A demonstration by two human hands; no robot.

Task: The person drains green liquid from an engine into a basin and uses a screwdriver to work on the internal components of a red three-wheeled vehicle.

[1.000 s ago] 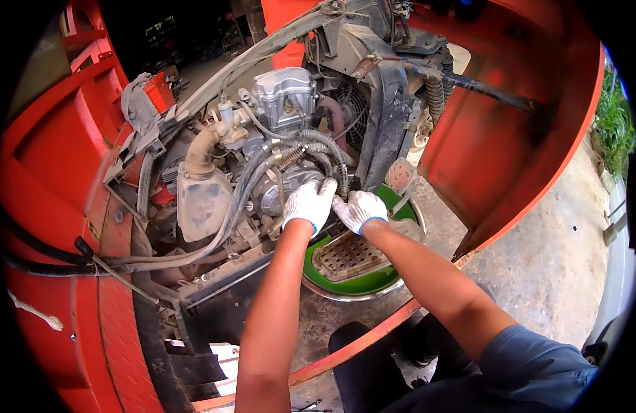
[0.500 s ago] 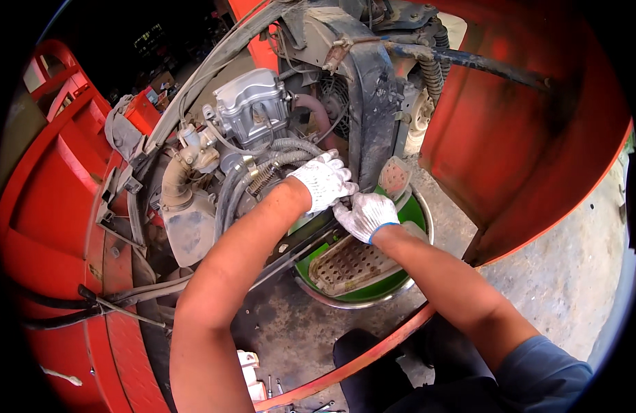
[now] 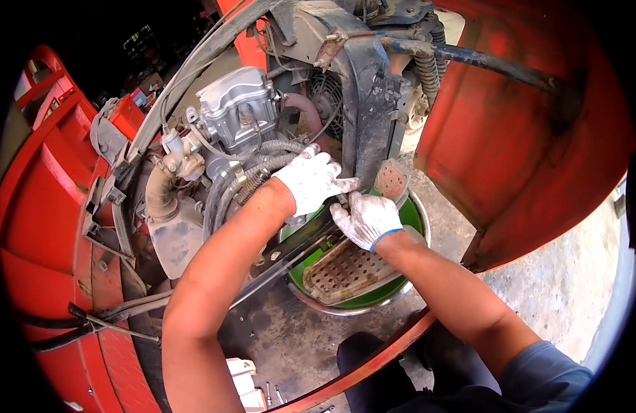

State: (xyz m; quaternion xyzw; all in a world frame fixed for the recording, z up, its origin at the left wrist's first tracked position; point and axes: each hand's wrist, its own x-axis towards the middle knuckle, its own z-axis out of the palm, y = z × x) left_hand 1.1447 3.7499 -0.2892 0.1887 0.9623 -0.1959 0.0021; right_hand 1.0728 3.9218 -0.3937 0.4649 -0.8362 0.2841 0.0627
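Observation:
Both my hands wear white knit gloves with dark smudges and meet at the lower end of a dark upright frame member (image 3: 371,113). My left hand (image 3: 309,180) reaches over a black metal rail (image 3: 300,239); one finger stretches toward the joint, apart from the other bent ones, and I see nothing held in it. Facing it, my right hand (image 3: 368,219) is closed, thumb and fingers drawn together at the joint. A small metal piece (image 3: 342,199) shows between the hands, too covered to name. What the right fingertips grip is hidden.
A grey engine (image 3: 236,107) with hoses stands left of my hands. Below them, a green-lined metal basin (image 3: 373,301) holds a perforated footrest plate (image 3: 345,272). Red body panels (image 3: 511,144) flank the work. White boxes (image 3: 243,382) and small tools (image 3: 273,394) lie on the floor.
The view has shifted slightly, so the engine sits further left and lower hands appear a little nearer. A finger of my left hand has straightened toward the joint; my right hand stays there.

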